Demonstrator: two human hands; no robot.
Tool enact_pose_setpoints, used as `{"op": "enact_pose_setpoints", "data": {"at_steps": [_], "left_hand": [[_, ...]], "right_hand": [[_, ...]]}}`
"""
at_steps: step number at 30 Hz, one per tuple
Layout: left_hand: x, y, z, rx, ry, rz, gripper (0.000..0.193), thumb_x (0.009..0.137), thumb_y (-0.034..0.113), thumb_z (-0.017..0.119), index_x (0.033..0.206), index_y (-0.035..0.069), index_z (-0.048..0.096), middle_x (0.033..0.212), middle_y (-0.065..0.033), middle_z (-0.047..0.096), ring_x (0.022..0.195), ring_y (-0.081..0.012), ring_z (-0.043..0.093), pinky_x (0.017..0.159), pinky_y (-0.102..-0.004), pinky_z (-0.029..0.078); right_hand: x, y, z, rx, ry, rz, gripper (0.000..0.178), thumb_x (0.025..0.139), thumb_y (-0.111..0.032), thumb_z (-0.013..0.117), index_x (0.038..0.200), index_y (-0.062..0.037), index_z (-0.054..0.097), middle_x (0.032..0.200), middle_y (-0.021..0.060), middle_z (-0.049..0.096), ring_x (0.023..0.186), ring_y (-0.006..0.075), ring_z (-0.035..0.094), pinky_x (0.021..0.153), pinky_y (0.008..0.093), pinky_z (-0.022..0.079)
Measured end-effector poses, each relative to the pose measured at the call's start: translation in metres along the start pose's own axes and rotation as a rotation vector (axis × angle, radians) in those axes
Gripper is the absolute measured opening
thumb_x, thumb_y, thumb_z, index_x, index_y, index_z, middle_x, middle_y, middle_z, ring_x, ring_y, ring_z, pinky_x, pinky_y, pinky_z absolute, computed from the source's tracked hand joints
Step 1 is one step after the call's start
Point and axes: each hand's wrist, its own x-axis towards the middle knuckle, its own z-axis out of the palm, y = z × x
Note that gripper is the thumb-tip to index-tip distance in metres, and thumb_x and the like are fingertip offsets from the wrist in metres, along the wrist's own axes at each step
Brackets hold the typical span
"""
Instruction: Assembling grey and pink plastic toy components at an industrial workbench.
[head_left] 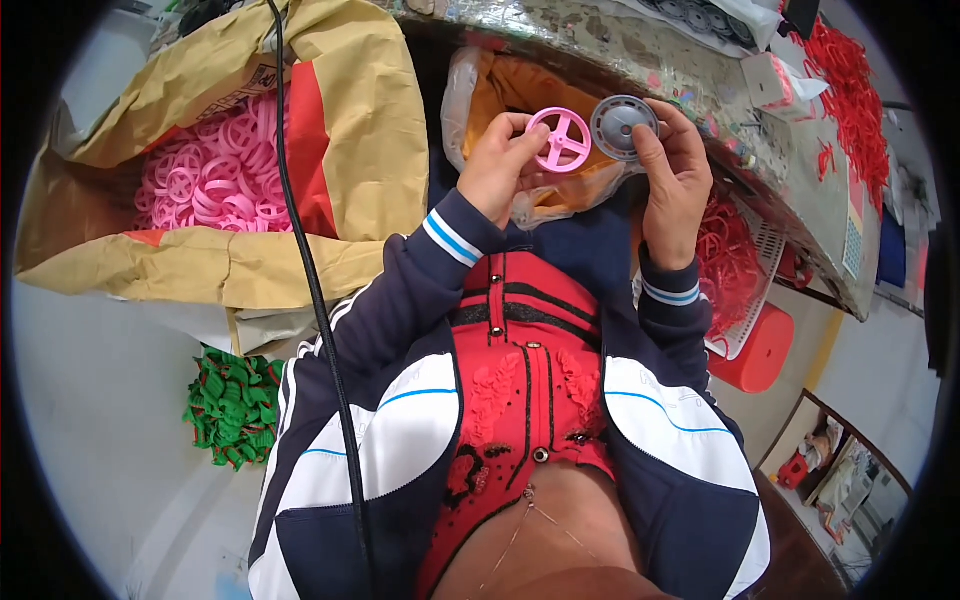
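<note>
A pink spoked plastic wheel (562, 143) is pinched between the thumb and fingers of my left hand (492, 170). Beside it, my right hand (676, 190) grips a round grey plastic disc (611, 118) with small holes around its rim and one in its centre. The two pieces are held up side by side, nearly edge to edge; I cannot tell whether they touch. Beneath both hands lies a bag (490, 84) with an orange inside and clear plastic around it. To the left, a large brown paper bag (368, 140) holds many pink wheels (222, 172).
A stained workbench (590, 32) runs along the far side, with a tissue box (778, 88) and red strips (845, 85) on it. At right are a white basket (768, 262) of red pieces and a red stool (758, 350). Green pieces (235, 405) lie left; a black cable (303, 235) hangs across.
</note>
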Motion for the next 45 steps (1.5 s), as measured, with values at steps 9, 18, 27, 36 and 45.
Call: {"op": "enact_pose_setpoints", "data": {"at_steps": [9, 18, 27, 36, 45], "left_hand": [[0.018, -0.012, -0.021, -0.600, -0.412, -0.150, 0.022, 0.091, 0.015, 0.047, 0.111, 0.007, 0.046, 0.098, -0.0059, 0.055, 0.081, -0.0144, 0.057, 0.069, -0.0283, 0.051], [0.015, -0.008, 0.005, -0.093, -0.090, 0.031, 0.032, 0.092, 0.026, 0.044, 0.117, 0.007, 0.049, 0.107, -0.0065, 0.057, 0.090, -0.0153, 0.057, 0.075, -0.0291, 0.049], [0.006, -0.003, -0.002, -0.151, -0.215, 0.077, 0.035, 0.092, 0.024, 0.047, 0.120, 0.003, 0.044, 0.109, -0.0098, 0.054, 0.101, -0.0201, 0.054, 0.089, -0.0384, 0.046], [0.007, -0.008, -0.012, -0.111, -0.228, 0.119, 0.029, 0.089, 0.017, 0.052, 0.115, 0.004, 0.047, 0.105, -0.0057, 0.054, 0.098, -0.0158, 0.054, 0.084, -0.0325, 0.049], [0.016, 0.008, -0.008, 0.557, -0.172, 0.537, 0.041, 0.076, 0.011, 0.063, 0.113, 0.001, 0.046, 0.096, -0.0067, 0.055, 0.092, -0.0159, 0.053, 0.083, -0.0266, 0.042]], "right_hand": [[0.001, 0.027, 0.007, 0.075, -0.109, 0.100, 0.028, 0.088, -0.010, 0.055, 0.115, -0.0012, 0.053, 0.101, 0.0024, 0.058, 0.089, 0.0079, 0.053, 0.078, 0.0205, 0.042], [0.004, 0.030, 0.024, 0.097, -0.057, 0.065, 0.029, 0.084, -0.009, 0.060, 0.111, -0.0006, 0.054, 0.097, 0.0023, 0.058, 0.086, 0.0084, 0.054, 0.075, 0.0201, 0.042], [0.002, 0.028, 0.023, -0.457, -0.133, -0.227, 0.022, 0.082, -0.007, 0.062, 0.103, -0.0023, 0.059, 0.098, 0.0016, 0.055, 0.085, 0.0087, 0.052, 0.069, 0.0202, 0.042], [0.013, 0.028, 0.016, -0.147, -0.316, 0.242, 0.021, 0.079, -0.013, 0.067, 0.093, 0.0011, 0.058, 0.081, 0.0035, 0.061, 0.073, 0.0091, 0.057, 0.067, 0.0221, 0.047], [0.025, 0.028, 0.019, 0.069, -0.322, 0.358, 0.015, 0.084, -0.013, 0.061, 0.092, -0.0018, 0.056, 0.083, -0.0004, 0.057, 0.074, 0.0057, 0.053, 0.066, 0.0192, 0.044]]}}
